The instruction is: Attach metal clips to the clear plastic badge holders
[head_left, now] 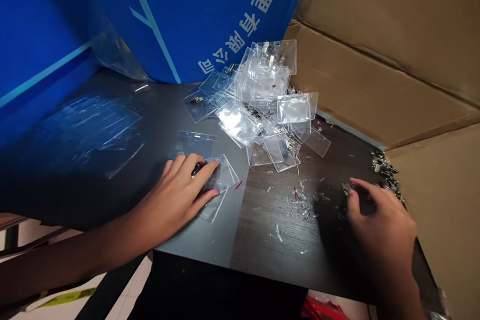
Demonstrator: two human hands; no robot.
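Observation:
My left hand (187, 180) is curled over a few clear plastic badge holders (226, 174), its thumb and index finger at the edges of the stack. A small dark metal piece (195, 169) shows between its fingers, partly hidden. Another clear badge holder (197, 142) lies flat just beyond the fingers. Over at the right, my right hand (382, 225) pinches a small metal badge clip (346, 188) between thumb and index finger, held above the dark table. Close behind that hand lies a heap of metal clips (386, 172).
A pile of badge holders with clips (262, 80) rises at the back centre. More clear holders (93, 125) lie spread at the left. Small plastic scraps (300, 205) litter the dark table (255, 255). A blue printed panel (210, 5) and cardboard walls (375, 50) enclose the back and right.

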